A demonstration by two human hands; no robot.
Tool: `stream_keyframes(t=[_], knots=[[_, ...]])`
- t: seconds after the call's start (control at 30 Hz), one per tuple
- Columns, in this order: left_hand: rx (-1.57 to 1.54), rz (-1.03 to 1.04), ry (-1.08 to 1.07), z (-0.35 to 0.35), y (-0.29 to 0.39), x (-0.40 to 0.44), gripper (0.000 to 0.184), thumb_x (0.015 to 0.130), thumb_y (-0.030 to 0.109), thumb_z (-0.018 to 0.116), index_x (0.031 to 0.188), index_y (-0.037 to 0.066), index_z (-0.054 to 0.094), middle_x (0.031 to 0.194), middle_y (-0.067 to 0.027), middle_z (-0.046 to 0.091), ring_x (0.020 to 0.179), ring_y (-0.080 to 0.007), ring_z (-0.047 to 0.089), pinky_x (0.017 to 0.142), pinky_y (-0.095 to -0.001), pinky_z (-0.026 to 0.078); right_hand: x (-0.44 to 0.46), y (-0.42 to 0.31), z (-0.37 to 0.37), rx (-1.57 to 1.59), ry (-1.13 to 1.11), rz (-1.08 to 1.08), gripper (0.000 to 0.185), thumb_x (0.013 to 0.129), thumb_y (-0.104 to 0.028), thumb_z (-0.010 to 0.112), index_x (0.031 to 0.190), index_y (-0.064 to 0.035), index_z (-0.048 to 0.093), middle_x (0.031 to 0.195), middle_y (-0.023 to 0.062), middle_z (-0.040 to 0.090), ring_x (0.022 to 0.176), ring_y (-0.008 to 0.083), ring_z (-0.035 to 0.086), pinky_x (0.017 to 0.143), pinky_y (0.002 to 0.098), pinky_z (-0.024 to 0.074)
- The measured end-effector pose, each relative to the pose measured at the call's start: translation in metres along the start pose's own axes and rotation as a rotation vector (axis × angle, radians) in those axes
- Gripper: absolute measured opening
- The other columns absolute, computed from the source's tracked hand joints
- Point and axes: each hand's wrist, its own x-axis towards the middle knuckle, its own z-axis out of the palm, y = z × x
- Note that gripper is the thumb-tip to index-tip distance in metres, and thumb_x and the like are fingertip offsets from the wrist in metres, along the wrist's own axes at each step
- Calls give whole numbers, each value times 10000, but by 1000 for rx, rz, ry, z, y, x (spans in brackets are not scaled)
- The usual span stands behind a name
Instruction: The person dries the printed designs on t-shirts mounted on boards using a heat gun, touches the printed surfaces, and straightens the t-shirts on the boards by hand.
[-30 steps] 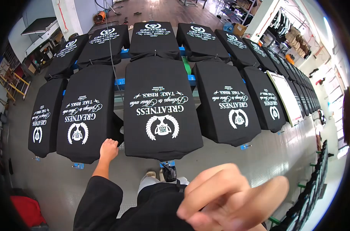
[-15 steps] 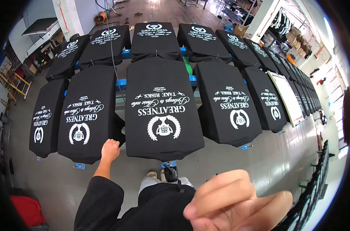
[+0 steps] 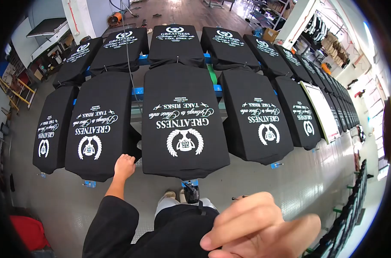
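My left hand is closed at the lower right edge of a black T-shirt stretched over a board, its fingers curled against the cloth. Straight in front of me lies another black T-shirt, its white lettering and wreath emblem upside down from here. Close to the camera, at the lower right, my right hand is raised with its fingers bent inward. A small dark tip shows just behind those fingers; what it belongs to is hidden.
More printed black shirts on boards run in two rows, curving away to the right. A white-faced framed screen lies across the near row. A black pouch hangs at my waist. An orange blower stands on the floor behind.
The view has shifted slightly, so the shirts sit a little farther right. My right hand has moved slightly left, and the dark tip now shows more clearly. My left hand stays at the same shirt edge.
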Motion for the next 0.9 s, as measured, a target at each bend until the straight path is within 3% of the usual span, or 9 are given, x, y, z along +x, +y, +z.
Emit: stream_keyframes(t=[0.1,0.23,0.33,0.5,0.6,0.63,0.73,0.8,0.9], knots=[[-5,-9,-9,0,-1,-1,119,714,110,695,741,80,583,746,-80,622,819,-250,596,803,-366,456,-19,-4,22,375,252,-36,265,799,23,674,861,-233,644,1010,158,468,544,193,538,482,221,441],[-1,-19,-4,-1,1,3,112,718,109,691,740,84,585,749,-75,623,821,-249,596,807,-367,457,-17,-30,9,778,186,612,242,787,80,641,947,-77,551,846,143,567,579,214,548,508,283,451],[4,-15,-12,-2,0,-2,111,721,111,691,743,84,585,749,-74,620,823,-248,596,806,-366,457,-1,-36,30,-173,359,341,286,756,142,609,951,-47,519,775,131,576,600,247,588,550,366,429],[0,1,-8,-2,0,-1,111,727,115,690,746,83,586,747,-73,616,825,-249,597,802,-367,459,-18,18,-11,208,-236,-77,47,772,73,588,801,64,625,744,156,638,507,200,592,470,256,472],[-5,-9,6,-2,0,2,116,728,119,693,744,85,584,749,-74,618,826,-250,597,802,-369,460,-15,-32,17,844,260,603,152,829,98,622,961,51,564,918,141,541,535,178,515,464,257,442],[-3,-10,10,0,-1,1,119,726,121,694,742,87,582,749,-73,619,825,-250,598,802,-369,460,-11,-8,15,826,60,412,221,808,100,642,1006,88,544,968,179,564,540,202,534,460,296,454],[-2,-8,18,-1,0,0,125,724,124,698,739,88,579,749,-74,620,823,-252,597,800,-369,460,-3,-24,48,195,690,247,327,775,127,641,1086,66,564,916,201,613,555,225,558,485,322,477],[-6,-5,30,-3,1,-1,128,723,126,699,737,88,577,748,-74,621,821,-253,597,799,-370,460,-8,3,-11,325,-184,299,123,753,108,589,870,83,617,759,158,642,515,204,599,466,261,470],[-15,1,10,-2,0,1,128,722,124,698,738,87,577,746,-73,620,821,-253,597,798,-370,461,-19,9,-1,559,-132,328,209,717,118,604,923,81,614,786,165,644,553,214,616,474,263,476]])
